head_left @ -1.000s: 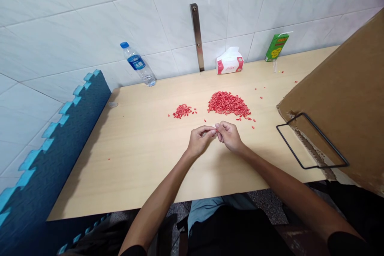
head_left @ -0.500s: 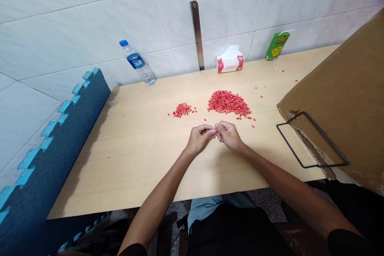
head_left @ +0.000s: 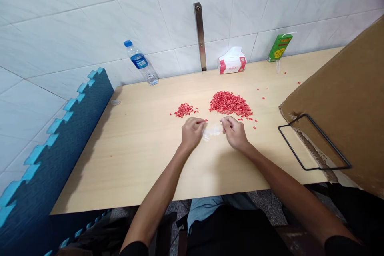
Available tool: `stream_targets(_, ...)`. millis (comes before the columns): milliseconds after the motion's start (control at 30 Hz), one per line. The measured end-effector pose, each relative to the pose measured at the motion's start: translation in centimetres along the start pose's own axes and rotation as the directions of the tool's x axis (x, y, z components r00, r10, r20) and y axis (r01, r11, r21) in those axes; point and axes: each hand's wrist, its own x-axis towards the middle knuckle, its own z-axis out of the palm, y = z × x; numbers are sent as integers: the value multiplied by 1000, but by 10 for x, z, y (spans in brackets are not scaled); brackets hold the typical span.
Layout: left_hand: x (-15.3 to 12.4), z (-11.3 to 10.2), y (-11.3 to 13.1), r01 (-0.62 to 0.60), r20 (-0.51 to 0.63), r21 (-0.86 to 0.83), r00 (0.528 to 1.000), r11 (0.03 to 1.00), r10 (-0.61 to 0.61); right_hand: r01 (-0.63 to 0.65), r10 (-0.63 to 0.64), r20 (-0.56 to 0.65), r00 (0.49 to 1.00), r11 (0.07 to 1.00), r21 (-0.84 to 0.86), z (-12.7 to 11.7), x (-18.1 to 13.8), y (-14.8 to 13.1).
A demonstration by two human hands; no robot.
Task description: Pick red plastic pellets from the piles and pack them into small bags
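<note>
My left hand [head_left: 192, 133] has its thumb and forefinger closed at a small red piece [head_left: 206, 120], just in front of the smaller heap of red pieces [head_left: 183, 110]. To its right, my right hand [head_left: 235, 131] is closed in a pinch; what its fingertips hold is too small to make out. Between the hands, low over the tabletop, are clear plastic scraps [head_left: 212, 131], blurred, so I cannot tell whether they touch the wood. Beyond my right hand spreads the larger heap of red pieces [head_left: 230, 103].
A water bottle [head_left: 141, 63], a tissue pack [head_left: 232, 62] and a green drink carton [head_left: 279, 48] stand along the tiled wall. On the right is a cardboard box [head_left: 336, 108] with a black wire frame [head_left: 315, 142]. A blue foam mat [head_left: 69, 140] borders the left.
My hands, earlier together at the fingertips, have moved apart, the left one leftward and the right one slightly rightward. Clear plastic scraps now show between them. The view has shifted slightly.
</note>
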Motion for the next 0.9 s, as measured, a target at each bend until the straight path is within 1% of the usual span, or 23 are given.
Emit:
stream_targets(67,11,-4,-11,78,-156,135,986,988,-57,-9,5,-36,999,994,-109,-3,4,2)
stream_targets(133,18,-7,-19,185,-277,278,955,943,-106,-25,15,-47,999,973,-228,-6,7,4)
stream_targets(167,19,-7,-21,228,-305,324,944,918,-126,-27,12,-55,998,957,-288,-8,9,5)
stream_targets(200,18,-7,-22,244,-300,359,944,901,-136,-26,2,-70,998,938,-346,-11,10,6)
stream_targets(233,16,-6,-22,232,-261,377,955,897,-138,-26,-14,-97,995,915,-402,-14,12,6)
stream_targets(267,14,-6,-22,192,-191,378,973,906,-126,-27,-35,-127,991,890,-454,-19,15,8)
stream_targets(333,8,-3,-21,73,-16,342,997,937,-72,-73,-33,-184,982,838,-542,-28,19,11)
stream_targets(400,4,-1,-20,-24,130,299,991,954,-16,-111,23,-151,988,790,-602,-37,24,15)
stream_targets(433,3,0,-19,-50,174,294,985,954,-3,-120,57,-120,991,768,-629,-40,25,17)
stream_targets(467,4,2,-19,-57,197,301,980,952,-3,-120,84,-87,993,751,-649,-43,27,19)
stream_targets(533,7,4,-19,-33,196,325,980,945,-33,-113,113,-44,993,733,-671,-46,28,23)
stream_targets(600,11,7,-19,-3,175,356,983,935,-64,-100,113,-25,993,736,-669,-48,29,26)
stream_targets(667,13,8,-18,-10,182,396,981,918,-68,-82,99,-12,995,744,-664,-49,30,29)
stream_targets(733,14,9,-17,-49,214,441,976,896,-52,-60,86,6,996,742,-668,-51,31,30)
stream_targets(900,14,10,-13,-192,321,511,947,838,21,-37,92,46,995,737,-675,-52,32,30)
